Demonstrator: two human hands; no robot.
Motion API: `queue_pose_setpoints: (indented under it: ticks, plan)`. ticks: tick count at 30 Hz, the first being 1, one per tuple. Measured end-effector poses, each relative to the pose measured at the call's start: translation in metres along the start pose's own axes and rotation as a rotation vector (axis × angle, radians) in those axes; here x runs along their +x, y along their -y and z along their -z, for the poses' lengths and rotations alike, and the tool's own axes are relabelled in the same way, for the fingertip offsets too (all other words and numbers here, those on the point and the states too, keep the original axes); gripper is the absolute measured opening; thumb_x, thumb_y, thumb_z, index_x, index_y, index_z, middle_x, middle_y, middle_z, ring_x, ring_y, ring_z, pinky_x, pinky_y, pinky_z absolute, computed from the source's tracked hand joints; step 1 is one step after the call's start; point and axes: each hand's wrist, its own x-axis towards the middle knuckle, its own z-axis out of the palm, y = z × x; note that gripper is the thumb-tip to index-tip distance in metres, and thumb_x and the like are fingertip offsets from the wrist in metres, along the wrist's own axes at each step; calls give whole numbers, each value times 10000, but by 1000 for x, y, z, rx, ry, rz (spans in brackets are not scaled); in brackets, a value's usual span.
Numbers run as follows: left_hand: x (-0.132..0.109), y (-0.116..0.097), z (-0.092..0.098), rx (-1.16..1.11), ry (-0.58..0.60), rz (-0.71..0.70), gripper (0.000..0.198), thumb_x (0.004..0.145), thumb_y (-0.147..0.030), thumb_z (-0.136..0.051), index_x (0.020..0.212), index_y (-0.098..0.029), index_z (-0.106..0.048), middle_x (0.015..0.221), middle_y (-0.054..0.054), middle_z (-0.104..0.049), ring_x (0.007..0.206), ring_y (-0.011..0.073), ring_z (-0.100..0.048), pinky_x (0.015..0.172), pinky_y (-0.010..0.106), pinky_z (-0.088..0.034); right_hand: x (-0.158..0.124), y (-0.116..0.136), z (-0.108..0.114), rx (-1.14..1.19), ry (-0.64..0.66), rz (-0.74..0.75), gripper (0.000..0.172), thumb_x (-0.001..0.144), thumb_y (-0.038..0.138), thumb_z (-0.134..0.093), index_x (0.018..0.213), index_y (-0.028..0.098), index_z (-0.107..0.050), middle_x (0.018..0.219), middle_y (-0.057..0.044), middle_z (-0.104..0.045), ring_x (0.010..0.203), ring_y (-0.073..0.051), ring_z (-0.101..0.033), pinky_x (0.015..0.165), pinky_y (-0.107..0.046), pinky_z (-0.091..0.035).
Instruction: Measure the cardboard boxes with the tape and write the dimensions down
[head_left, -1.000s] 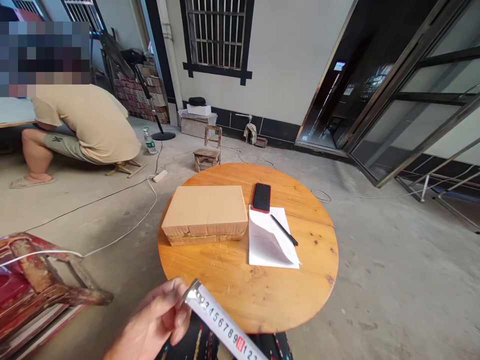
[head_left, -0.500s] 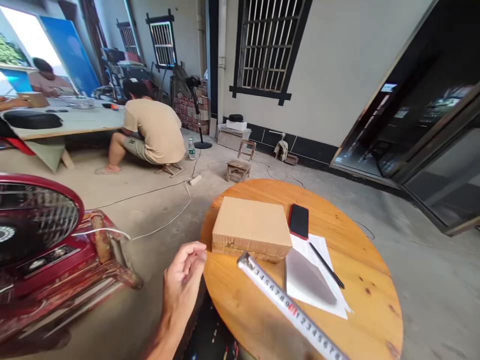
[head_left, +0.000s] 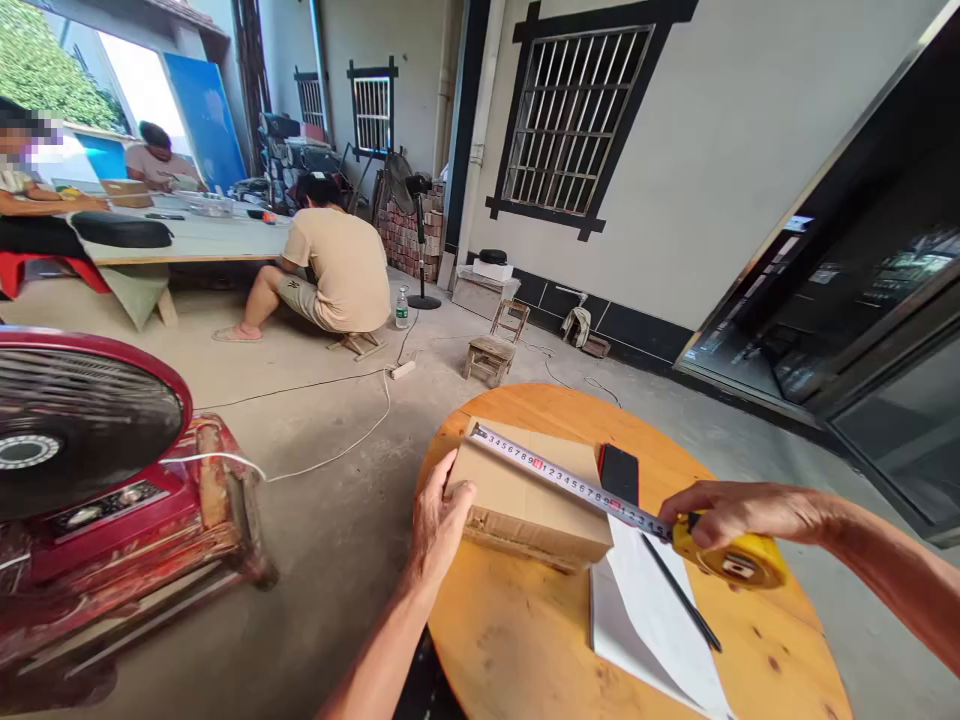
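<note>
In the head view, a closed cardboard box [head_left: 517, 505] lies on the round wooden table [head_left: 502, 630]. My left hand [head_left: 437, 520] holds the box's near left corner, thumb at the front and fingers along the left side. My right hand [head_left: 724, 510] is closed around a yellow tape measure [head_left: 750, 562] to the right of the box. Its extended blade [head_left: 559, 478] runs slantwise over the box top, with the metal end hook near the far left corner. Under the blade's right part are white papers [head_left: 637, 610] with a black pen [head_left: 682, 595] on them.
A phone [head_left: 619, 472] lies behind the papers. To the left, a red fan [head_left: 90, 430] stands on a worn wooden stand. A small chair [head_left: 495, 350] is beyond the table. Several people sit around a long table [head_left: 225, 240] at the back left. Cables [head_left: 337, 465] cross the floor.
The tape blade has moved from in front of the box onto its top. My right hand with the tape measure has come into view. My left hand has moved right onto the box.
</note>
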Motion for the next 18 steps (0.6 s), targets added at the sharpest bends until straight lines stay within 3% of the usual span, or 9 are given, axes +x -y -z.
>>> queue_pose_setpoints:
  ticks: [1,2,4,9,13,18]
  plan:
    - [1,-1,0,15,-2,9,504,829,-316,-523,1318,-201,-564,1266,84,-653,1099,271,-610,896,362,-477,9,0,7,-120,142,-26,395,592,313,-627,929,158,-767,823,-26,-681,717,-159,-618,622,-215,-476]
    - [2,-1,0,30,-3,17,508,824,-315,-515,1319,-209,-566,1242,73,-667,1062,266,-624,865,354,-485,17,0,11,-168,188,-30,428,584,311,-645,970,163,-756,904,-39,-680,799,-182,-616,671,-219,-486]
    - [3,-1,0,50,1,23,526,818,-319,-506,1331,-214,-560,1195,55,-691,1030,255,-637,840,337,-489,27,0,15,-168,166,-1,436,601,317,-621,984,150,-746,957,-47,-663,862,-199,-599,719,-228,-487]
    - [4,-1,-2,25,39,17,561,809,-341,-488,1340,-173,-561,1132,48,-714,1055,247,-632,860,309,-489,34,1,18,-48,261,-26,418,637,284,-553,968,94,-724,766,-16,-642,695,-150,-558,585,-199,-457]
    - [4,-4,-5,57,19,23,553,808,-352,-479,1325,-181,-581,1233,53,-681,1112,241,-612,879,289,-482,35,-7,26,-10,273,-28,420,674,254,-533,1008,74,-714,765,-10,-661,685,-135,-582,590,-182,-460]
    - [3,-5,-7,90,-14,86,539,795,-393,-492,1273,-180,-620,1212,66,-697,1113,264,-629,865,303,-502,42,-23,32,26,286,-69,419,713,269,-540,1060,90,-693,755,-13,-674,609,-145,-615,521,-207,-475]
